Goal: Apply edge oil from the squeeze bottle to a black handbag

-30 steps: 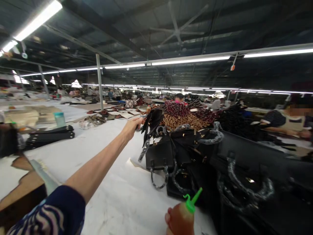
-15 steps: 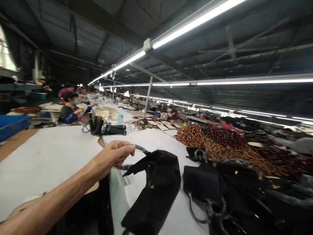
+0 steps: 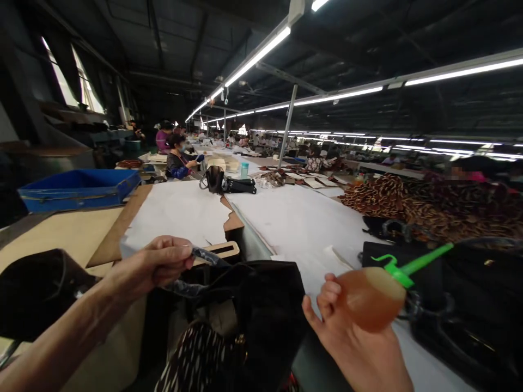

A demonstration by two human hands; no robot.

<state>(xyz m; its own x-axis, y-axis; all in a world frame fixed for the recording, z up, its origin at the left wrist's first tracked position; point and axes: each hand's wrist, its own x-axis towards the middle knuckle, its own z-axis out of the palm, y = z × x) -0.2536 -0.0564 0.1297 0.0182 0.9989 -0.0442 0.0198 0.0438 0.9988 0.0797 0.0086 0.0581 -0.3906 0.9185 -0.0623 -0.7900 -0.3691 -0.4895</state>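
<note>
The left hand (image 3: 163, 264), pinching its wrapped handle (image 3: 203, 255), has pulled the black handbag (image 3: 267, 310) close beside the squeeze bottle (image 3: 370, 296) gripped in the right hand (image 3: 355, 345).

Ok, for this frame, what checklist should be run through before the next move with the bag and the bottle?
1. Left hand grips the wrapped handle of the black bag: ok, pinched between thumb and fingers.
2. Right hand holds the orange bottle: ok, fingers curled round its base.
3. The green nozzle is closed: cannot tell.
4. Nozzle aimed away from the held bag: ok, it points right, toward the pile of black bags.
5. Bag resting on the table: cannot tell, its lower part runs out of the picture.
</note>
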